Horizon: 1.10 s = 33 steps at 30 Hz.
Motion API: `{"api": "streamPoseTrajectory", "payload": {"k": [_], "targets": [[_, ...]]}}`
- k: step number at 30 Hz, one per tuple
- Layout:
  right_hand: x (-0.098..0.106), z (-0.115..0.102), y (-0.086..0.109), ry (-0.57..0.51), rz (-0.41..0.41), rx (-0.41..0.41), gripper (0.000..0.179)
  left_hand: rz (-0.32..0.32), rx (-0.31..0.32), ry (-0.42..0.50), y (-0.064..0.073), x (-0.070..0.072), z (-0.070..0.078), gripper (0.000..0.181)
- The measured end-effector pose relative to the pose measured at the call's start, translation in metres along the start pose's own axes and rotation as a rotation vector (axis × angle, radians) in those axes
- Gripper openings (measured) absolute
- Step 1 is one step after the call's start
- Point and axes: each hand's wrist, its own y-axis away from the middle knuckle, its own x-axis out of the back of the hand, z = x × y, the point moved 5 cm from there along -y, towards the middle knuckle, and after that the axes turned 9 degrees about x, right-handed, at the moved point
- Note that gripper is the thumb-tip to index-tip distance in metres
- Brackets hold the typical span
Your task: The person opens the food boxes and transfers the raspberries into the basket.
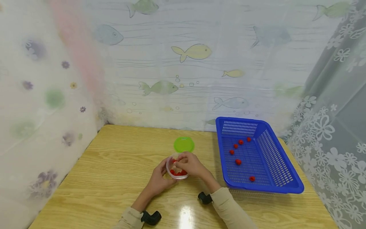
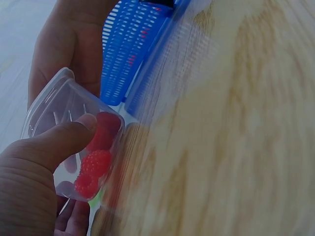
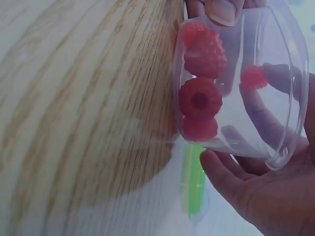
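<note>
My left hand point(image 1: 159, 179) grips a clear plastic tub point(image 2: 42, 105), its thumb along the tub's side. Several red raspberries point(image 3: 199, 98) lie on the tub's bottom. My right hand point(image 1: 190, 163) reaches in over the rim. Through the clear wall in the right wrist view, its fingertips pinch one raspberry point(image 3: 252, 77) above the others. The tub is low over the wooden table, tilted slightly in the head view. Just behind it lies a round green lid point(image 1: 184, 144).
A blue slotted basket point(image 1: 221, 152) stands to the right, with several raspberries point(image 1: 238, 162) scattered on its floor. The wooden table point(image 1: 120, 152) runs back to a fish-patterned curtain point(image 1: 194, 73). Dark wrist cameras point(image 1: 151, 218) sit on both forearms.
</note>
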Motion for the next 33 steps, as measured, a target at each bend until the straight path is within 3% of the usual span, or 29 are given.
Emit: {"api": "streamPoseTrajectory", "payload": {"k": [20, 26, 33], "targets": [[0.026, -0.023, 0.020, -0.173, 0.240, 0.077, 0.013, 0.015, 0.018, -0.026, 0.001, -0.001, 0.003, 0.088], [0.037, -0.038, 0.025, -0.273, 0.255, 0.103, 0.017, 0.013, 0.023, -0.022, 0.000, -0.001, 0.001, 0.089], [0.050, -0.051, 0.032, -0.353, 0.211, 0.116, 0.023, 0.008, 0.028, -0.013, 0.000, -0.001, 0.000, 0.089]]}}
